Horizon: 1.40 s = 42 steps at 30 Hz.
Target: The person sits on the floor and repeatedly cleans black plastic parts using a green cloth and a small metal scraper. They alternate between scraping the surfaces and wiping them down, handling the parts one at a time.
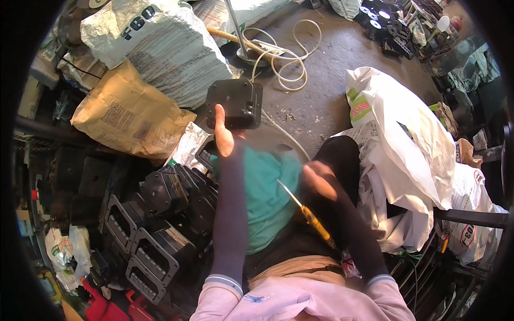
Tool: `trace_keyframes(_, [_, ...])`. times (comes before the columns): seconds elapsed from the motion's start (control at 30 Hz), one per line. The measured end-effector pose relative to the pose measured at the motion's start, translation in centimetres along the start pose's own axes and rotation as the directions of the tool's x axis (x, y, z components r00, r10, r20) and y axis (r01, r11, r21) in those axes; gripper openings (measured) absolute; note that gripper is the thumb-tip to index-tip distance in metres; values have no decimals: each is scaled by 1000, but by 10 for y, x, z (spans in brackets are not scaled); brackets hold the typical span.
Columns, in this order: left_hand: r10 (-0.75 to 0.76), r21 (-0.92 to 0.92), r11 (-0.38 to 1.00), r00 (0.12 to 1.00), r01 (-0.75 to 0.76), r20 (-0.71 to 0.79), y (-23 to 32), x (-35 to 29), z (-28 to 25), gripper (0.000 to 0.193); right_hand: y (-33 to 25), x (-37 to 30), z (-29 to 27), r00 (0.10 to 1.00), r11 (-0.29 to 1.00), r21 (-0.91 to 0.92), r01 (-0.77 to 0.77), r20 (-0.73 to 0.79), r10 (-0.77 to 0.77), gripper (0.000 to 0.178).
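My left hand [225,135] grips a black square plastic housing [231,101] with rounded corners and holds it up in front of me, the thumb lying along its near side. My right hand [320,181] is smeared by motion beside my right knee, so its fingers cannot be made out. Across my lap lies a green cloth [262,208]. A screwdriver [317,222] with a yellow handle and thin metal shaft rests over the cloth and my dark trousers, just below the right hand and apart from it.
Several black housings [155,254] with open frames are piled at my left. A brown paper sack [126,112] and a large white sack [166,53] stand beyond them. Pale cable [305,67] lies coiled on the floor ahead. White sacks [407,144] crowd my right.
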<state>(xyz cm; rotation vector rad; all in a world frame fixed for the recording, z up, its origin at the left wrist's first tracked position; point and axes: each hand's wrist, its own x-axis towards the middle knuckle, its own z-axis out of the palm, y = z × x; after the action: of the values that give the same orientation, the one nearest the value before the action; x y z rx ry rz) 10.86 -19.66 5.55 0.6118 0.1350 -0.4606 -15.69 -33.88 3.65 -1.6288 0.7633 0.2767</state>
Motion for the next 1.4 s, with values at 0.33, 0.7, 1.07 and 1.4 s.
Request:
trace_keyframes(0.33, [-16,284,959,993,-18,115,4,-8,1,80,54,129,71,944,934,-201,-296,-210,254,39])
trace_keyframes(0.7, [-195,72,981,935,182,297,-9,-19,10,64,-109,-14,-13,702,579,435,689,-205,-682,11])
trace_keyframes(1.07, [19,533,828,958,-176,287,-24,-36,-3,48,-121,44,54,411,289,-691,662,12,-912,48])
trace_keyframes(1.4, [-148,142,980,987,138,60,-20,-23,-11,43,-51,33,87,255,170,-699,695,19,-967,36])
